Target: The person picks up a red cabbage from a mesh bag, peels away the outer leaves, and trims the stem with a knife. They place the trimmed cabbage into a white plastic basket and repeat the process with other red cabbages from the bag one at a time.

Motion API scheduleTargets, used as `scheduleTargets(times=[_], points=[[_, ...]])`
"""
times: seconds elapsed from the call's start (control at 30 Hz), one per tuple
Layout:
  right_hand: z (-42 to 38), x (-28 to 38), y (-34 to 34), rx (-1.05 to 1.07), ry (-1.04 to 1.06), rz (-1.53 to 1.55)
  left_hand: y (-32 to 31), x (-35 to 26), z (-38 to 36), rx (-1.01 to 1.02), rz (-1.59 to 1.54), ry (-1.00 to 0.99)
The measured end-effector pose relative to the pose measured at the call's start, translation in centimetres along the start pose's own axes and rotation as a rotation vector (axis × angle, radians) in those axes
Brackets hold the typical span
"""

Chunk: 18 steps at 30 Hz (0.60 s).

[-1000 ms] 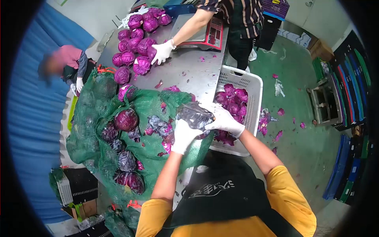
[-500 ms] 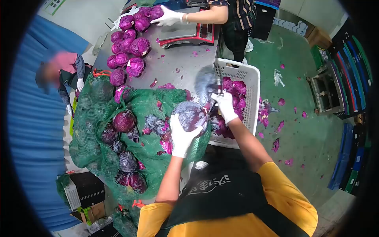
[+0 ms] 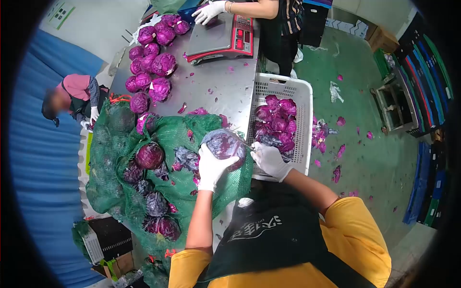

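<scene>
The left hand, white-gloved, is gripping a round purple cabbage head with fingers widely spread, above a green mesh net. The right hand, white-gloved, is closing around a thin knife at the cabbage's side, beside a white perforated plastic crate.

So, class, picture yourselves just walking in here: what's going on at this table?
Someone's left hand steadies a purple cabbage over a green net, while the right hand holds what looks like a knife at its side. More cabbages lie about the net. Beside the table is a white crate holding purple leaves. Across the table, a co-worker's gloved hand is at the scale, near a cluster of brighter cabbages.
</scene>
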State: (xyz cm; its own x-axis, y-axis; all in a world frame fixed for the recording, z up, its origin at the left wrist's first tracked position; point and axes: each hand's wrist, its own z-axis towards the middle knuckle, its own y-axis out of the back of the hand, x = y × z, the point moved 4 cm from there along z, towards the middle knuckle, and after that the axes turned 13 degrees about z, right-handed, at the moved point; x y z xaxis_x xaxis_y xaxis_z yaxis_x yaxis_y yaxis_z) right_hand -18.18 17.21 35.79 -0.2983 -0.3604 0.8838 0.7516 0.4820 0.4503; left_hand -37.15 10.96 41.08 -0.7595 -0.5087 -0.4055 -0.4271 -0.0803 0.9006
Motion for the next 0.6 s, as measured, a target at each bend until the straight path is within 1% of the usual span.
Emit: scheduleTargets(times=[0.03, 0.1, 0.13, 0.2, 0.23, 0.27, 0.33, 0.4, 0.47, 0.5, 0.53, 0.57, 0.6], points=[[0.1, 0.3, -0.3, -0.004, -0.008, 0.004, 0.0, -0.3, 0.0, -0.019, 0.009, -0.006], [0.4, -0.3, -1.1, 0.107, -0.232, 0.05, 0.1, -0.8, 0.1, -0.028, 0.012, -0.014], [0.8, -0.5, -1.0, 0.102, -0.241, 0.051, 0.1, -1.0, 0.3, -0.043, 0.008, -0.016], [1.0, -1.1, -1.3, 0.193, -0.311, 0.076, -0.3, -1.0, 0.5, -0.028, 0.026, -0.025], [0.9, -1.8, -1.4, 0.224, -0.286, 0.144, -0.4, -1.1, 0.6, -0.034, 0.098, -0.015], [1.0, -2.9, -1.9, 0.221, -0.292, 0.146, -0.4, -1.1, 0.9, -0.044, 0.167, -0.006], [1.3, -4.2, -3.3, 0.293, -0.138, -0.012, -0.8, -0.8, 1.1, -0.038, 0.176, -0.015], [1.9, -5.1, -4.7, 0.289, -0.167, -0.028, -0.6, -1.0, 1.1, -0.039, 0.186, 0.018], [3.8, -4.4, -4.2, 0.242, -0.373, -0.053, -0.6, -1.0, 1.7, -0.05, 0.172, 0.029], [4.4, -4.5, -4.2, 0.292, -0.35, -0.084, -0.3, -1.7, 1.8, -0.023, 0.205, 0.061], [4.3, -4.3, -3.9, 0.294, -0.347, -0.081, -0.3, -2.1, 1.8, 0.002, 0.237, 0.092], [4.0, -4.3, -3.3, 0.324, -0.362, -0.074, -0.3, -2.5, 1.7, 0.001, 0.224, 0.064], [4.0, -4.1, -2.7, 0.354, -0.375, -0.07, 0.0, -3.2, 1.3, 0.008, 0.285, 0.07]])
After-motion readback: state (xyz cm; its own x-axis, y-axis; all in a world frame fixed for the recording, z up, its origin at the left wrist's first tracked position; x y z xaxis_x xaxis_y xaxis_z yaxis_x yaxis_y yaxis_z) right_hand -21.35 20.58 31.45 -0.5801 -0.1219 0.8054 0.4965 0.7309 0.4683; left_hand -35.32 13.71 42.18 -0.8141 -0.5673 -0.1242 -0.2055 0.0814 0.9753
